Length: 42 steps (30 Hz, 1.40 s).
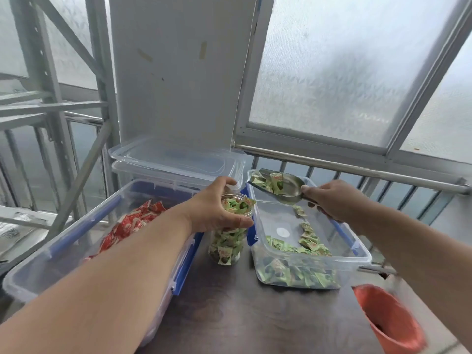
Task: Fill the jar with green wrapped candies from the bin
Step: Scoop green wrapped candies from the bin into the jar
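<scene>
A clear jar [228, 245] stands on the dark table between two bins, packed to its mouth with green wrapped candies. My left hand [217, 206] grips the jar around its upper part. My right hand [332, 199] holds the handle of a metal scoop [281, 186], which hovers over the far end of the right bin and carries a few green candies. That clear bin [357, 254] holds green wrapped candies [309, 241] along its right side and near end.
A larger clear bin [33, 272] with red wrapped candies [130, 224] stands on the left. Stacked clear lids and a container [178, 162] sit behind it. An orange cup [390, 320] lies at the near right. A metal railing and windows run behind the table.
</scene>
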Each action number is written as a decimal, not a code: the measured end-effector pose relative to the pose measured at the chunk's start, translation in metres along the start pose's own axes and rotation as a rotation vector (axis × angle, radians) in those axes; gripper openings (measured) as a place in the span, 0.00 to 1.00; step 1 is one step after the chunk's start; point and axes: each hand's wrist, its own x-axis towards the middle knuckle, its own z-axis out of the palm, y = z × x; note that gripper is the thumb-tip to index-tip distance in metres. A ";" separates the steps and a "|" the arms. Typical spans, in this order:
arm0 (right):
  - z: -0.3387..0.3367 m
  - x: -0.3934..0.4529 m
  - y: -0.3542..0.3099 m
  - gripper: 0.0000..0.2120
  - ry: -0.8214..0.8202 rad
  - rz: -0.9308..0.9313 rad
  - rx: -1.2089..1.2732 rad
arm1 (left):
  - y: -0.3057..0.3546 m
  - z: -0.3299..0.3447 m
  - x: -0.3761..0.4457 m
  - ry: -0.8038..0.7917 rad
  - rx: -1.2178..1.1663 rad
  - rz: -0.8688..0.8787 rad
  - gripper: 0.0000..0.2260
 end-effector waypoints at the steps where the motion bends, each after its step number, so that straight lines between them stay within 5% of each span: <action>1: -0.005 -0.006 -0.005 0.26 0.024 -0.044 -0.058 | 0.001 0.000 -0.001 0.001 -0.016 -0.003 0.51; 7: -0.021 -0.029 -0.029 0.26 0.082 -0.152 -0.250 | 0.001 -0.001 -0.005 0.032 0.019 0.045 0.49; 13: -0.020 -0.041 -0.047 0.28 0.123 -0.308 -0.433 | 0.003 0.001 -0.003 0.094 0.035 0.148 0.30; 21: -0.015 -0.053 -0.068 0.27 0.225 -0.402 -0.584 | 0.001 0.003 0.000 0.225 0.102 0.233 0.27; 27: -0.021 -0.052 -0.070 0.26 0.312 -0.375 -0.621 | 0.003 0.002 0.000 0.242 0.114 0.271 0.06; 35: -0.028 -0.052 -0.060 0.27 0.358 -0.363 -0.603 | 0.007 0.004 -0.001 0.253 -0.083 0.214 0.14; 42: -0.029 -0.051 -0.053 0.26 0.359 -0.335 -0.578 | 0.002 0.000 0.000 0.310 -0.004 0.164 0.04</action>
